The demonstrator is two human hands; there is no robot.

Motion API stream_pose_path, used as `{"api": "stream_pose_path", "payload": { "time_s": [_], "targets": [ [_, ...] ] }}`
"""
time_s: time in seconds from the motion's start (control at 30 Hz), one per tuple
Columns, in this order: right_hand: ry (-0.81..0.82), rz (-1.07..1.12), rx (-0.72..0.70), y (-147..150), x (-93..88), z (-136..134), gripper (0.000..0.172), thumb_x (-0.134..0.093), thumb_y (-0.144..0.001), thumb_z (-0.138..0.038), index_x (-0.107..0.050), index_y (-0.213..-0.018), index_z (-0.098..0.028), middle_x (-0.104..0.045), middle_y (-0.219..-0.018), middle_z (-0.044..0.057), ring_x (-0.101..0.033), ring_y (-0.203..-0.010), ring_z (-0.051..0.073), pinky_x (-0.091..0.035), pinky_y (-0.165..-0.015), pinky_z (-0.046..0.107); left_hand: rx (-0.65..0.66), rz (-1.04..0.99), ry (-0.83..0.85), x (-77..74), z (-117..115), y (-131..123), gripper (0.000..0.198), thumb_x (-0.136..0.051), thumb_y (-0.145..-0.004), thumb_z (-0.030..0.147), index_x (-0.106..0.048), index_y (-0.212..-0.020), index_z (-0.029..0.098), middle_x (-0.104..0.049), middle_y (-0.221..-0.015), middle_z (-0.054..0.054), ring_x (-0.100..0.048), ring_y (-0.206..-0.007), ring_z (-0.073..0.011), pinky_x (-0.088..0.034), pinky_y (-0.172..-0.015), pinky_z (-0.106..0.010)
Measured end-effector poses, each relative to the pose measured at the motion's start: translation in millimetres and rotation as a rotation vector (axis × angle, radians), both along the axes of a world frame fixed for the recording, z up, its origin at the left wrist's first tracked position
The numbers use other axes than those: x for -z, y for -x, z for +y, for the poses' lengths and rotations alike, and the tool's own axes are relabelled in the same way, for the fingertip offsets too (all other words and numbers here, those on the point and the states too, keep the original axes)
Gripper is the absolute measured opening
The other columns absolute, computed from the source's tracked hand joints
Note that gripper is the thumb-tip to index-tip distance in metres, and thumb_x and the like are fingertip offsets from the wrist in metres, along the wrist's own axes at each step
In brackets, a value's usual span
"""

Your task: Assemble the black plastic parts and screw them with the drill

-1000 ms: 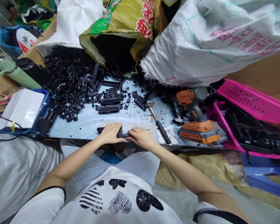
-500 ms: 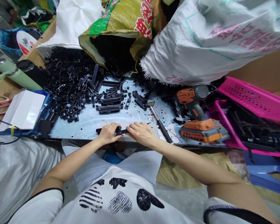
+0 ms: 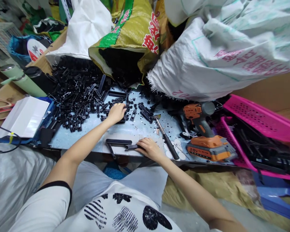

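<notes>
My left hand (image 3: 116,113) is over the long black plastic parts (image 3: 122,120) at mid-table, its fingers curled down among them. What its fingertips hold is hidden. Near the front edge, my right hand (image 3: 148,149) is closed around a dark wrench (image 3: 130,147) whose forked end sticks out to the left. Just left of that end lies a black jointed plastic piece (image 3: 119,141), one bar flat and a second bar angled down over the table edge. A hammer (image 3: 167,138) with a black grip rests to the right of my right hand.
An orange cordless driver (image 3: 204,132) stands at right, beside a pink basket (image 3: 234,141) of black parts. A heap of small black parts (image 3: 74,93) spreads at left, below open sacks (image 3: 125,35). A white box (image 3: 23,117) and red scissors (image 3: 0,109) sit far left.
My left hand has let go of the black jointed piece and moved up to the parts behind. The piece now lies on the table. My right hand stays near the front edge.
</notes>
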State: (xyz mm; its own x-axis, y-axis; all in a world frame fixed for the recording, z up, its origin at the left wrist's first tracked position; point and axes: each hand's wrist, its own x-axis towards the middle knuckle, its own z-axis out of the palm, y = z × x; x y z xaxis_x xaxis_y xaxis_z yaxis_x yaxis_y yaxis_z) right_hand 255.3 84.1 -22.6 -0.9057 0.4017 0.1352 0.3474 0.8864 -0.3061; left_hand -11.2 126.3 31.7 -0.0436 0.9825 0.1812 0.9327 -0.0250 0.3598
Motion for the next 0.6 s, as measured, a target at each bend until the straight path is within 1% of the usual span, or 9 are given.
{"api": "stream_pose_path", "payload": {
  "time_s": [0.07, 0.13, 0.23, 0.33, 0.4, 0.47, 0.53, 0.6],
  "targets": [
    [0.044, 0.021, 0.029, -0.4, 1.8, -1.3, 0.033, -0.045, -0.093, -0.044, -0.061, -0.105, -0.017, -0.063, -0.095, 0.009, -0.055, -0.091, 0.019, -0.041, -0.078, 0.033, 0.079, 0.073, 0.042, -0.6, 33.6, -8.2, 0.029, -0.043, -0.089, 0.017, -0.059, -0.113, 0.015, -0.063, -0.11, -0.011, -0.052, -0.106, -0.0246, -0.043, -0.091, -0.037],
    [0.062, 0.038, 0.047, 0.1, 4.1, -1.2, 0.032, -0.046, -0.092, -0.043, -0.061, -0.104, -0.017, -0.063, -0.095, 0.009, -0.055, -0.091, 0.019, -0.042, -0.079, 0.033, 0.133, 0.142, 0.087, 3.6, 62.3, -23.7, 0.034, -0.042, -0.085, 0.008, -0.06, -0.113, 0.015, -0.062, -0.112, -0.011, -0.051, -0.108, -0.0252, -0.044, -0.089, -0.037],
    [0.067, 0.052, 0.048, 0.5, 7.6, -1.4, 0.031, -0.048, -0.092, -0.043, -0.061, -0.104, -0.017, -0.063, -0.094, 0.009, -0.055, -0.09, 0.019, -0.042, -0.078, 0.033, 0.123, 0.171, 0.134, 14.1, 99.7, -46.4, 0.04, -0.041, -0.082, 0.002, -0.059, -0.116, 0.013, -0.06, -0.114, -0.014, -0.05, -0.111, -0.0259, -0.044, -0.089, -0.037],
    [0.07, 0.044, 0.051, -1.1, 7.3, -5.1, 0.031, -0.048, -0.092, -0.043, -0.061, -0.103, -0.017, -0.064, -0.093, 0.009, -0.056, -0.089, 0.019, -0.043, -0.077, 0.032, 0.118, 0.156, 0.161, 24.4, 129.7, -59.1, 0.04, -0.043, -0.081, 0.002, -0.059, -0.117, 0.011, -0.061, -0.113, -0.015, -0.051, -0.111, -0.0272, -0.045, -0.09, -0.039],
    [0.062, 0.026, 0.044, -2.2, 2.6, -5.3, 0.033, -0.048, -0.091, -0.046, -0.061, -0.104, -0.018, -0.064, -0.094, 0.009, -0.056, -0.089, 0.019, -0.043, -0.077, 0.033, 0.144, 0.158, 0.187, 29.9, 142.8, -62.5, 0.037, -0.044, -0.08, 0.002, -0.062, -0.112, 0.011, -0.063, -0.109, -0.016, -0.055, -0.108, -0.0264, -0.046, -0.09, -0.039],
    [0.037, 0.047, 0.052, -0.7, -6.4, 4.7, 0.036, -0.048, -0.091, -0.046, -0.06, -0.108, -0.018, -0.064, -0.099, 0.011, -0.056, -0.092, 0.02, -0.044, -0.079, 0.034, 0.176, 0.165, 0.216, 34.1, 149.0, -63.0, 0.033, -0.044, -0.081, 0.001, -0.066, -0.105, 0.01, -0.064, -0.104, -0.017, -0.058, -0.104, -0.0246, -0.045, -0.092, -0.037],
    [-0.003, 0.119, 0.135, 6.9, -17.7, 31.5, 0.034, -0.043, -0.093, -0.041, -0.059, -0.112, -0.018, -0.063, -0.105, 0.011, -0.055, -0.098, 0.021, -0.044, -0.084, 0.034, 0.206, 0.176, 0.236, 36.7, 148.6, -61.3, 0.029, -0.044, -0.083, 0.002, -0.067, -0.1, 0.008, -0.064, -0.104, -0.019, -0.059, -0.104, -0.0242, -0.044, -0.094, -0.035],
    [-0.047, 0.181, 0.306, 23.2, -27.7, 75.0, 0.032, -0.036, -0.096, -0.032, -0.059, -0.114, -0.019, -0.062, -0.109, 0.012, -0.054, -0.104, 0.022, -0.043, -0.09, 0.035, 0.234, 0.191, 0.248, 37.8, 143.6, -58.3, 0.028, -0.045, -0.083, 0.003, -0.067, -0.101, 0.006, -0.063, -0.106, -0.02, -0.059, -0.105, -0.0246, -0.043, -0.095, -0.034]
  ]
}}
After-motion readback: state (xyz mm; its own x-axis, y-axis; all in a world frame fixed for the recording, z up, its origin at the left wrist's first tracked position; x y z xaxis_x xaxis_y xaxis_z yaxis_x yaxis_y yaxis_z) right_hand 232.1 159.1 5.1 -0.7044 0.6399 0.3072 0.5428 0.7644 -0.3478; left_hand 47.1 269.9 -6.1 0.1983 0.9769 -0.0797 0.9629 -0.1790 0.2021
